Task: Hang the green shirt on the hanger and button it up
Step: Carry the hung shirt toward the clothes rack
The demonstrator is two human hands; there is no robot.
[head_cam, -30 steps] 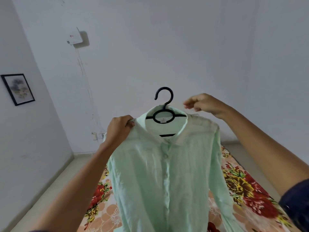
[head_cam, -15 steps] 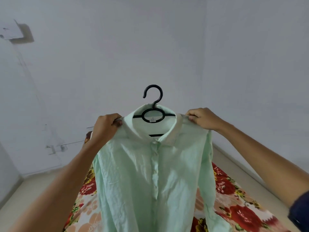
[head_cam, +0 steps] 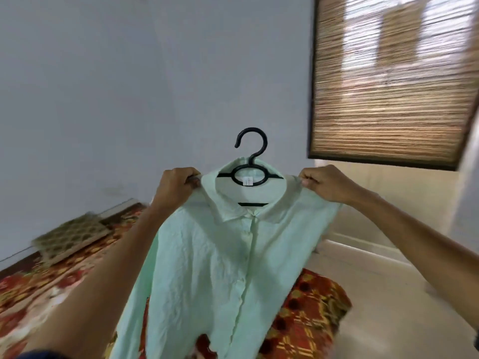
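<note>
Currently the green shirt (head_cam: 220,268) is held up in front on the black hanger (head_cam: 250,174), its length hanging down over the bed (head_cam: 311,320). Each shoulder is pinched level: one by the left hand (head_cam: 176,185), the other by the right hand (head_cam: 324,185). The placket appears buttoned.

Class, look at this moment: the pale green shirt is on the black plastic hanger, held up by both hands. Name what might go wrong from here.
1. Both the left hand and the right hand pinch the shoulders of the pale green shirt; neither holds the black plastic hanger, so it might tip or slip inside.
2. The shirt's lower front seems to gape; it may be unbuttoned there.
</note>
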